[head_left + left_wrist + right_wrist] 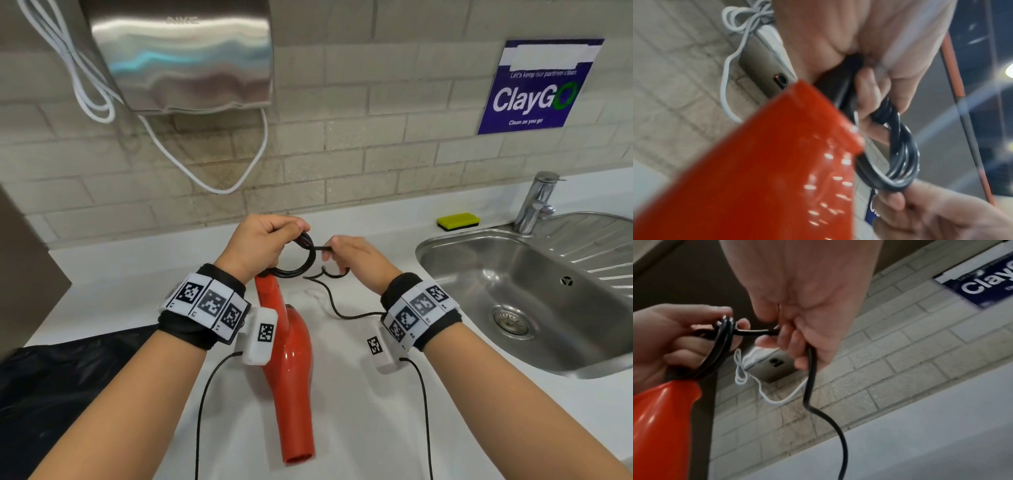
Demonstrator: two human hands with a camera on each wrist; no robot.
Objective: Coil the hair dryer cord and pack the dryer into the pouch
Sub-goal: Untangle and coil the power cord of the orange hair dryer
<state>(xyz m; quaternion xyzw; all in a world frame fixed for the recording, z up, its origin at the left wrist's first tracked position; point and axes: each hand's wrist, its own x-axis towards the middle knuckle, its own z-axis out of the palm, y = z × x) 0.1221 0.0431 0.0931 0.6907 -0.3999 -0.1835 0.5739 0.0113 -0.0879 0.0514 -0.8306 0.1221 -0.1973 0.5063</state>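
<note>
A red hair dryer (294, 346) lies on the white counter (342, 411), nozzle toward me, handle pointing away. My left hand (263, 243) grips a small coil of black cord (301, 260) just past the handle end; the left wrist view shows the coil (898, 155) in its curled fingers above the red body (756, 178). My right hand (349, 257) pinches the loose cord right beside the coil. From the right hand (797, 331) the cord (812, 386) hangs down and trails over the counter (339, 308). A black pouch (68, 387) lies at the left.
A steel sink (527, 294) with a tap (537, 202) sits at the right, a yellow-green sponge (459, 221) behind it. A steel hand dryer (185, 54) with white cable (219, 171) hangs on the tiled wall, and a blue sign (537, 85) at the right.
</note>
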